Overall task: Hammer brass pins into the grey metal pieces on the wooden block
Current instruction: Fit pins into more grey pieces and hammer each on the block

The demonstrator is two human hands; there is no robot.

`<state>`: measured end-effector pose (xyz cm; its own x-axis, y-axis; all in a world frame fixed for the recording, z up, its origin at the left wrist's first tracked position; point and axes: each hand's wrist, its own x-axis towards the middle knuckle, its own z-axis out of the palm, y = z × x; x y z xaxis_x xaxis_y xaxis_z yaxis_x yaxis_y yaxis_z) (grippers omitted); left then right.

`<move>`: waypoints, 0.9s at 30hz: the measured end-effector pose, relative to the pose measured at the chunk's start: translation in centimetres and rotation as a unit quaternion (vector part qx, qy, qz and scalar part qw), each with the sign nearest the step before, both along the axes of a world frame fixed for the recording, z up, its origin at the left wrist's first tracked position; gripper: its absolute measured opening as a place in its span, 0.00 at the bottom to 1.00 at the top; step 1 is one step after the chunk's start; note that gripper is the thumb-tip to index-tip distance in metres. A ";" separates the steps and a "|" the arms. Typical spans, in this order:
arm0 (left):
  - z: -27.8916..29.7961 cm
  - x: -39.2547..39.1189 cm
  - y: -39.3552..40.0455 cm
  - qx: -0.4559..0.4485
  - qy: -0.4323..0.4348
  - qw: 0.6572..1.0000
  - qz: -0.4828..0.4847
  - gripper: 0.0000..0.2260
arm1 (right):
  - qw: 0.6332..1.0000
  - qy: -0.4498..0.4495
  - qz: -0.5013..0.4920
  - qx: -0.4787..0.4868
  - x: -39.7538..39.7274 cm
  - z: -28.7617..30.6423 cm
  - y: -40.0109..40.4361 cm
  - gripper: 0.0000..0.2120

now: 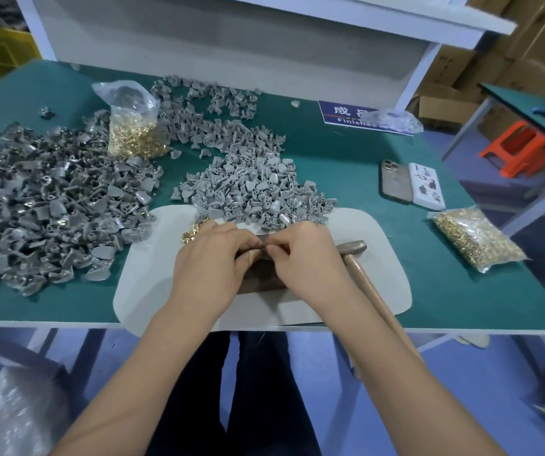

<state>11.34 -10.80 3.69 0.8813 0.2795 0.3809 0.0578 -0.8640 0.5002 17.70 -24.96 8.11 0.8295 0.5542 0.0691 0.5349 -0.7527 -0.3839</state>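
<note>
From my head camera: both my hands, left [210, 258] and right [307, 258], pinch a small grey piece [262, 242] on the wooden block [259, 279], probably seating a pin. My hammer [351, 249] lies just right on the bench [346, 159], within reach.

The table [379, 153] is green, the mat [356, 278] on it is white, the metal pieces [50, 205] are grey, the pins [195, 230] are shiny gold, the block [261, 274] is dark brown, the hammer [360, 268] has a light brown handle, and the stool [517, 149] is orange.
</note>
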 end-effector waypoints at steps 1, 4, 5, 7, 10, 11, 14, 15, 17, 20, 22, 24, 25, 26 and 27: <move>0.0 0.0 0.0 -0.003 -0.002 1.000 0.002 0.04 | 1.000 0.005 0.001 0.018 0.1 -0.1 -0.2 0.09; 0.0 -0.1 0.1 -0.003 0.005 1.000 0.003 0.04 | 0.999 -0.010 0.005 0.031 0.1 -0.5 -0.3 0.08; 0.1 -0.1 0.1 -0.004 0.008 1.000 0.004 0.04 | 0.999 -0.012 0.007 0.033 0.3 -0.6 -0.3 0.08; 0.1 -0.1 0.2 -0.008 0.010 1.000 0.004 0.04 | 0.999 -0.014 0.014 0.042 0.6 -0.7 -0.5 0.08; 0.1 -0.1 0.3 -0.009 0.009 1.000 0.004 0.03 | 0.997 -0.009 0.038 0.061 0.7 -0.8 -0.8 0.06; 0.1 -0.1 0.3 -0.010 0.010 1.000 0.005 0.03 | 0.995 0.000 0.033 0.092 0.6 -1.0 -1.1 0.04; 0.1 0.0 0.3 -0.012 0.017 1.000 0.008 0.04 | 0.957 0.001 -0.080 0.278 0.3 -1.7 -3.6 0.05; 0.2 0.0 0.2 -0.009 0.018 1.000 0.007 0.04 | 0.944 -0.030 -0.130 0.302 0.4 -2.0 -5.2 0.04; 0.4 0.0 0.4 -0.005 0.018 1.000 0.005 0.04 | 0.951 -0.068 -0.212 0.213 0.7 -2.9 -8.5 0.03; 0.8 0.4 0.6 0.010 0.037 0.999 0.003 0.04 | 0.970 0.001 -0.245 -0.004 0.4 -4.8 -11.5 0.13; 1.0 0.6 0.7 0.023 0.053 0.998 -0.001 0.04 | 0.973 0.021 -0.228 -0.034 0.3 -5.6 -12.0 0.13; 1.2 0.5 0.6 0.025 0.053 0.998 -0.002 0.04 | 0.972 0.003 -0.228 -0.052 0.6 -5.1 -12.0 0.12; 1.2 0.4 0.5 0.024 0.051 0.998 -0.003 0.04 | 0.970 -0.010 -0.235 -0.055 0.8 -4.7 -12.1 0.13; 1.2 0.3 0.5 0.021 0.050 0.999 -0.004 0.04 | 0.970 -0.022 -0.240 -0.039 1.0 -4.1 -12.1 0.14; 1.2 0.2 0.5 0.018 0.049 0.999 -0.004 0.05 | 0.971 -0.020 -0.239 0.004 1.1 -3.5 -11.9 0.14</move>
<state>11.56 -10.33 4.87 0.9175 0.2593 0.3017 0.0979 -0.8822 0.4606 18.77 -36.88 4.59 0.9885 0.1055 0.1085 0.1391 -0.9156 -0.3772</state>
